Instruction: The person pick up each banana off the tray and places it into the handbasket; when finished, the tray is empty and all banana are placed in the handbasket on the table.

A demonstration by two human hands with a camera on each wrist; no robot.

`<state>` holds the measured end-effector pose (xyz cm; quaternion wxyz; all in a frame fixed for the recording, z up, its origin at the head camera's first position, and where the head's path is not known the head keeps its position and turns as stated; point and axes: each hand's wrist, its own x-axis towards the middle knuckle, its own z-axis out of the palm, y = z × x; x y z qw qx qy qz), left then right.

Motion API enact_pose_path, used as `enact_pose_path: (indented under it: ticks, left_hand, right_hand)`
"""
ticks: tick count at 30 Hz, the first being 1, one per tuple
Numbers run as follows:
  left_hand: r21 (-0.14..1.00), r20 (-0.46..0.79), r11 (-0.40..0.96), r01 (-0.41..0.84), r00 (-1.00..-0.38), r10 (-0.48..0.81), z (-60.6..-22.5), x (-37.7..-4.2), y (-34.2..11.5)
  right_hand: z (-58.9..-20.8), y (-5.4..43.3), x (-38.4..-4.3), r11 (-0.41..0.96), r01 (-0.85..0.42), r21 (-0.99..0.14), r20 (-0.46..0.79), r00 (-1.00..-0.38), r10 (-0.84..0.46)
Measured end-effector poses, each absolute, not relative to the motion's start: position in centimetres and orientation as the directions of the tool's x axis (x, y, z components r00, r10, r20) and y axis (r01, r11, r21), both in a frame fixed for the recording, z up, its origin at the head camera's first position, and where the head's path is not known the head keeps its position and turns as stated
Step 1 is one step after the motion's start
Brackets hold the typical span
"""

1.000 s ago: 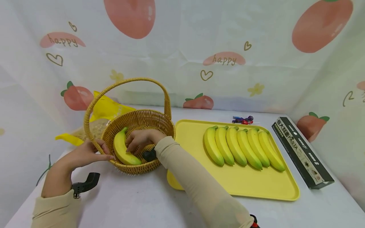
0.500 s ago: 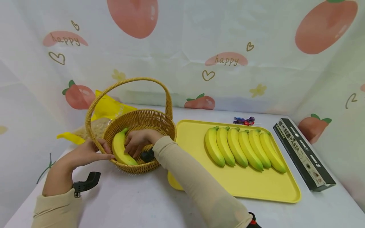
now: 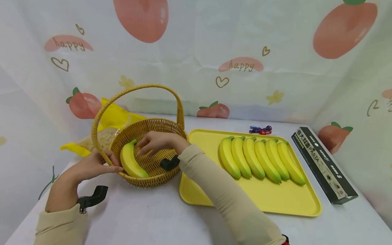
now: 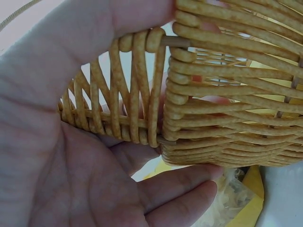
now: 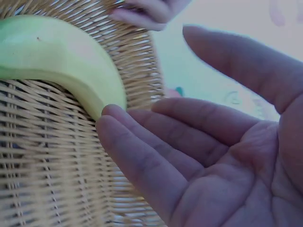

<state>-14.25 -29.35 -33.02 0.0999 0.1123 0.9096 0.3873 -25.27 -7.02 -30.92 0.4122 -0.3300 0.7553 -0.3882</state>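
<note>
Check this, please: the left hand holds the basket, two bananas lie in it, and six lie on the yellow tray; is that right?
Not quite: the head view shows one banana in the basket, not two. The left hand holds the basket, and six bananas are on the tray.

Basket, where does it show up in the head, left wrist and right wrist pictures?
Head: the basket sits left of centre.
Left wrist: its weave shows close up, mostly from the centre to the upper right.
Right wrist: its weave fills much of the left half.
Shared landmark: the left hand on the basket, at the top in the right wrist view.
</note>
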Motion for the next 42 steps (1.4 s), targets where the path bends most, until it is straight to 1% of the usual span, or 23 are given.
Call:
enact_pose_path:
  ticks: [6,8,13,18,22,24,26,31,36,42]
  left_hand:
    - [0.725,-0.1,0.679,0.117,-0.957,0.272,-32.8,-14.3,-29.2]
    - [0.726,-0.097,0.677,0.119,-0.957,0.273,-32.8,-14.3,-29.1]
    - [0.728,-0.08,0.672,0.137,-0.956,0.281,-33.0,-14.2,-29.2]
    - [0.729,-0.062,0.667,0.154,-0.955,0.289,-33.3,-14.2,-29.3]
    - [0.731,-0.053,0.663,0.161,-0.955,0.291,-33.5,-14.3,-29.4]
    - [0.732,-0.05,0.662,0.164,-0.955,0.292,-33.5,-14.3,-29.4]
    - [0.73,-0.045,0.662,0.167,-0.956,0.291,-33.6,-14.3,-29.4]
    - [0.729,-0.047,0.665,0.165,-0.956,0.289,-33.7,-14.3,-29.4]
    - [0.726,-0.06,0.67,0.153,-0.957,0.284,-33.7,-14.2,-29.5]
    - [0.722,-0.06,0.674,0.154,-0.957,0.283,-33.5,-14.3,-29.5]
  right_hand:
    - [-30.0,-3.5,-24.8,0.441,-0.331,-0.834,-0.275,-0.443,-0.853]
    - [-29.9,-2.3,-24.5,0.414,-0.359,-0.837,-0.241,-0.437,-0.866]
    - [-30.3,0.2,-23.5,0.347,-0.354,-0.868,-0.178,-0.431,-0.884]
    - [-31.0,2.8,-22.3,0.324,-0.367,-0.872,-0.125,-0.473,-0.872]
    - [-31.6,5.1,-21.7,0.273,-0.339,-0.9,-0.072,-0.503,-0.861]
    - [-31.9,6.4,-21.5,0.254,-0.317,-0.914,-0.054,-0.525,-0.85]
    - [-32.3,7.8,-21.4,0.242,-0.293,-0.925,-0.04,-0.559,-0.828]
    - [-33.4,10.6,-21.2,0.244,-0.241,-0.939,-0.022,-0.667,-0.745]
    - [-34.5,12.7,-20.9,0.25,-0.225,-0.942,0.005,-0.753,-0.658]
    - [-35.7,14.5,-20.5,0.331,-0.227,-0.916,0.026,-0.857,-0.515]
